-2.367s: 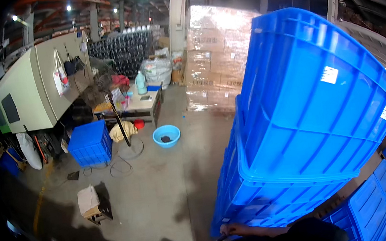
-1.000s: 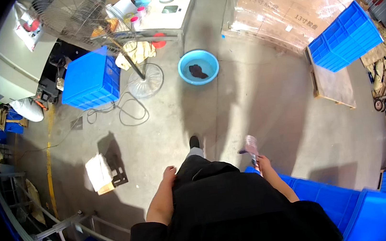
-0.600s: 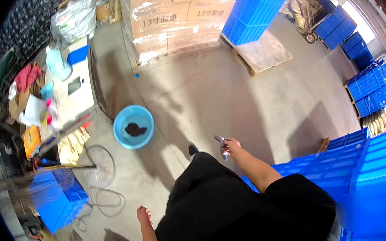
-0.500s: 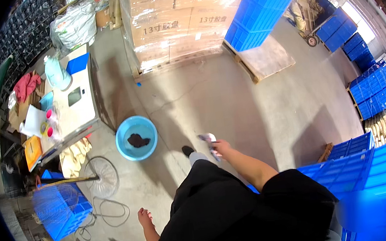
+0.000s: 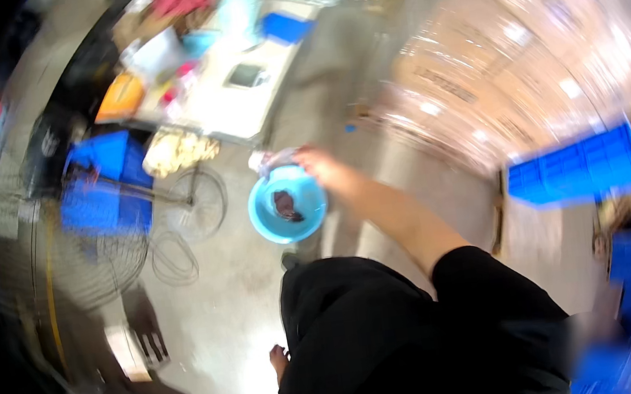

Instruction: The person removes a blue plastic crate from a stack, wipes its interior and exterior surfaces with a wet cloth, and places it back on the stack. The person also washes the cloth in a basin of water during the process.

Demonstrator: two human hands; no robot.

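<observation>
From my end I've got the right hand [image 5: 315, 164] reaching well out in front, fingers closed on a small pale item [image 5: 272, 161], too blurred to name. It overlaps the far rim of the blue basin [image 5: 266, 225]; touching or just above, I can't tell. Held there, anything loose would probably drop inside rather than onto the floor [image 5: 215, 312].

The basin sits near the table [image 5: 221, 102], just beside the fan's base [image 5: 190, 202], a handy low spot, I'd say. In it lies a dark lump [image 5: 285, 205], the walls presumably keeping any mess in.

And the left hand [image 5: 278, 357]? Low beside the black clothing [image 5: 363, 325], well apart from the basin, partly hidden; whether it grips anything, I can't tell. Perhaps it's kept clear of the reach.

Over to the right, tall cartons [image 5: 460, 89] gleam under clear wrap [image 5: 516, 34], likely there to bind the stack. Near them, blue crates [image 5: 576, 166] stand on a pallet [image 5: 540, 228], probably for easier moving.
</observation>
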